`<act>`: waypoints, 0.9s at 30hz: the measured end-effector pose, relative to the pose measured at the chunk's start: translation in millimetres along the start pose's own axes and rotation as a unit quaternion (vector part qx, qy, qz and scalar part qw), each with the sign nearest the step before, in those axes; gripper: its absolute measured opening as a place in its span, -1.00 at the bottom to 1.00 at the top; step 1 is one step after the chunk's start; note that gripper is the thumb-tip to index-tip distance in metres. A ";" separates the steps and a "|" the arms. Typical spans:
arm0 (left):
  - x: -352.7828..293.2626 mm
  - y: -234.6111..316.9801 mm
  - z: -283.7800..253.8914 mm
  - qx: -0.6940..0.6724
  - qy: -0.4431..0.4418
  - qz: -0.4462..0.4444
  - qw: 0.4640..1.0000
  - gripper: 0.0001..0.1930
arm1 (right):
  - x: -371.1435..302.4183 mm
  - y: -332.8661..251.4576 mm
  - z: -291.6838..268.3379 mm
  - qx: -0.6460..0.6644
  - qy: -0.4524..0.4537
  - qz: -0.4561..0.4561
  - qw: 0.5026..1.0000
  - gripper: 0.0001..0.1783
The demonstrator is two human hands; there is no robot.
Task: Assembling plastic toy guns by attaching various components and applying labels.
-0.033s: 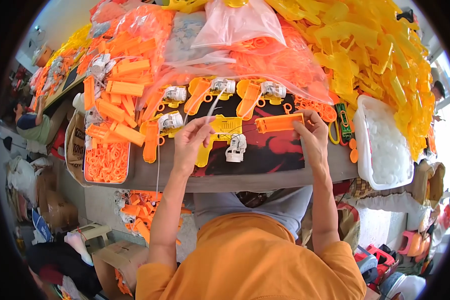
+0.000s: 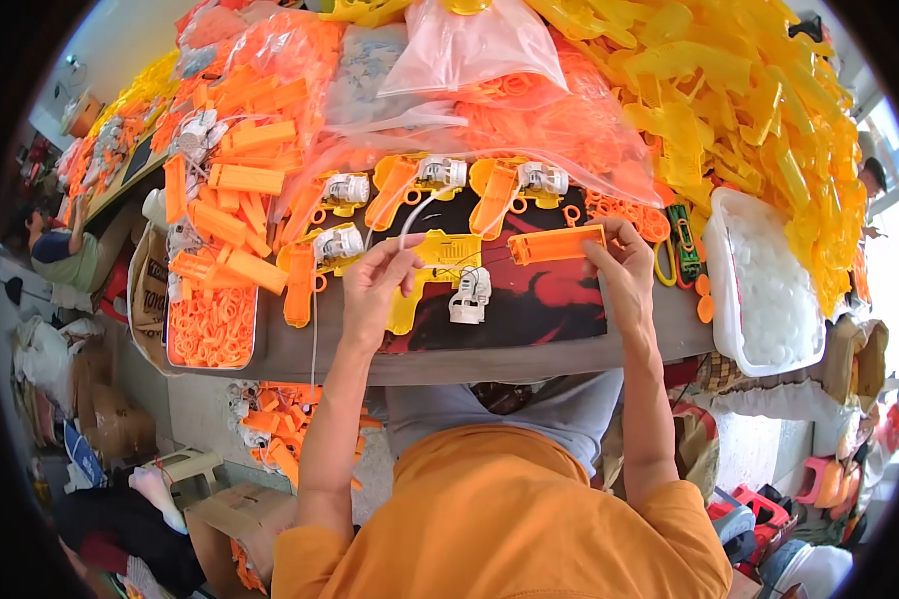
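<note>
My right hand [image 2: 624, 272] pinches the right end of an orange plastic battery case [image 2: 554, 246], held level above the dark mat. Thin dark wires run from the case's left end toward my left hand [image 2: 378, 285]. Finger and thumb of that hand are closed on a thin white tube [image 2: 422, 212], which curves up toward the far row. Between my hands a yellow toy-gun shell half [image 2: 448, 248] lies on the mat, a white gearbox unit [image 2: 468, 297] at its lower right. Behind it stand several yellow shells with orange grips and white units [image 2: 442, 172].
Orange cases [image 2: 232, 225] are heaped at left above a tray of orange rings [image 2: 213, 329]. A white tub [image 2: 769, 290] of translucent parts stands at right, near green-handled scissors [image 2: 681, 240]. Yellow shells [image 2: 739, 110] and bagged orange parts [image 2: 569, 120] pile up behind.
The white tube by my left hand has swung left and now curves over more. Both hands stay nearly where they were, still holding the same things.
</note>
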State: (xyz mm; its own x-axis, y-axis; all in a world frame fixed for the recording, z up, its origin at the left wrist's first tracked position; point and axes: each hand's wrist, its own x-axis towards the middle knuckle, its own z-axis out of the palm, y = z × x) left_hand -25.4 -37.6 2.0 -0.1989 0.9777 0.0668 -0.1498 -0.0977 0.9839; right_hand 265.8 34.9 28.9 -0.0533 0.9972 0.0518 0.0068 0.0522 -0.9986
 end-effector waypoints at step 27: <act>-16.9 -1.0 -1.5 0.343 -0.014 0.163 0.925 -0.79 | -3.9 -0.2 -4.4 0.001 0.007 0.010 1.000 -0.75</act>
State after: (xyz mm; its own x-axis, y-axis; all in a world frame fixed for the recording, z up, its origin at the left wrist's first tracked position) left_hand -23.3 -54.3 -0.3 -0.0983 0.9225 0.3732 0.5655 -0.2569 0.7837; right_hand 270.4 31.3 28.9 -0.0385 0.9988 0.0318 0.0062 0.0320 -0.9995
